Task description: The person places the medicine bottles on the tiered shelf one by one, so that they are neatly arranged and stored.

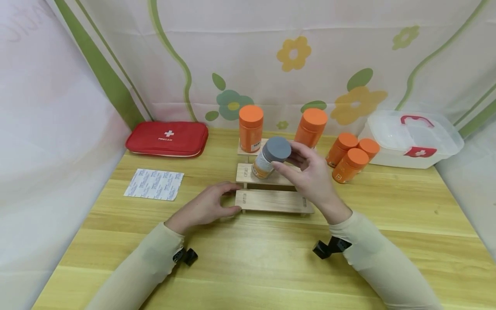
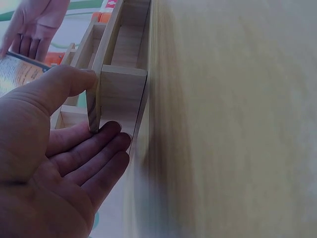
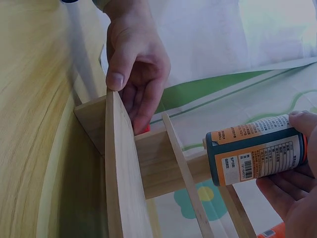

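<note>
A wooden rack with three steps point(image 1: 275, 201) stands mid-table. My left hand point(image 1: 205, 204) grips the left end of its lowest step, thumb on the board's edge and fingers below in the left wrist view. In my right hand point(image 1: 315, 178) is a grey-lidded bottle point(image 1: 264, 164), held tilted at the left part of the middle step. The right wrist view shows its printed label point(image 3: 257, 153); whether its base touches the step I cannot tell. Two orange bottles occupy the top step, one at the left point(image 1: 251, 129) and one at the right point(image 1: 311, 127), partly behind my right hand.
Three more orange bottles point(image 1: 350, 165) cluster right of the rack, beside a translucent lidded box point(image 1: 412, 140) with a red clasp. On the left lie a red first-aid pouch point(image 1: 166, 140) and a white printed packet point(image 1: 154, 184). A patterned curtain point(image 1: 248, 56) closes off the back.
</note>
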`<state>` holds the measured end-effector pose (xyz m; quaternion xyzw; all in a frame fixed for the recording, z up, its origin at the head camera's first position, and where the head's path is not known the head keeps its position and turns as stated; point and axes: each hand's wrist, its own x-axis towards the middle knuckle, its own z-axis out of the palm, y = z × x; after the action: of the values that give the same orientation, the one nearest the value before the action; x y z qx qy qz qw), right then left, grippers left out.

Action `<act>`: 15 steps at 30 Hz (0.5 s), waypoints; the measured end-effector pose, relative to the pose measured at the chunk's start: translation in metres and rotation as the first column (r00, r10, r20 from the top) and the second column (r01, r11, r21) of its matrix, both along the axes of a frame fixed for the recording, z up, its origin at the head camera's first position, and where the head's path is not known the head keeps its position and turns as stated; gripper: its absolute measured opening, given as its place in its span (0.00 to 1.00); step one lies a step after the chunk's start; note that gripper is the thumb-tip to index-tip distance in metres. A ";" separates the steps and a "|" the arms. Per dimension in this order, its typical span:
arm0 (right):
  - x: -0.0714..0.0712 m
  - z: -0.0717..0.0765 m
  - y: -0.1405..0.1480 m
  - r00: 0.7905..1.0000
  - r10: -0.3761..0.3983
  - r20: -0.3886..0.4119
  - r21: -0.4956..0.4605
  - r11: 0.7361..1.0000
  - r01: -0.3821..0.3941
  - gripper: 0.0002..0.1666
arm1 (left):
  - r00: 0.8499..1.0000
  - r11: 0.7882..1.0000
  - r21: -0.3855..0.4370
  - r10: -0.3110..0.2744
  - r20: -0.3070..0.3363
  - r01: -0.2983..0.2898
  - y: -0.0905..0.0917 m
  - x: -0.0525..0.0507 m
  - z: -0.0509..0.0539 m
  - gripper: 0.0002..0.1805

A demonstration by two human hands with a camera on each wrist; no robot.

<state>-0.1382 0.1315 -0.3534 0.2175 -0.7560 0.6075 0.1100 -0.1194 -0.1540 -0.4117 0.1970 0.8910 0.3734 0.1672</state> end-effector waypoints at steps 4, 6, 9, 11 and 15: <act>-0.004 -0.001 -0.007 0.999 -0.002 0.046 0.032 0.999 0.001 0.33 | 1.000 1.000 0.001 -0.006 -0.011 0.006 0.000 0.000 0.000 0.34; -0.005 -0.001 -0.010 0.998 0.004 0.063 0.035 0.999 -0.006 0.33 | 1.000 1.000 0.002 -0.007 -0.009 0.007 0.000 0.000 0.000 0.34; -0.007 -0.002 -0.015 0.997 0.004 0.078 0.044 0.999 -0.008 0.34 | 1.000 1.000 0.002 -0.003 -0.001 0.003 0.000 0.000 0.000 0.35; -0.008 -0.002 -0.018 0.997 0.003 0.081 0.049 0.999 -0.007 0.35 | 1.000 1.000 0.001 0.002 0.007 -0.002 0.000 0.000 0.000 0.35; -0.009 -0.002 -0.024 0.997 0.007 0.074 0.061 0.998 -0.011 0.34 | 1.000 1.000 0.000 0.000 0.007 0.000 -0.001 0.000 -0.001 0.35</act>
<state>-0.1471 0.1080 -0.3552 0.2016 -0.7767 0.5923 0.0725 -0.1194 -0.1552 -0.4126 0.1956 0.8903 0.3741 0.1704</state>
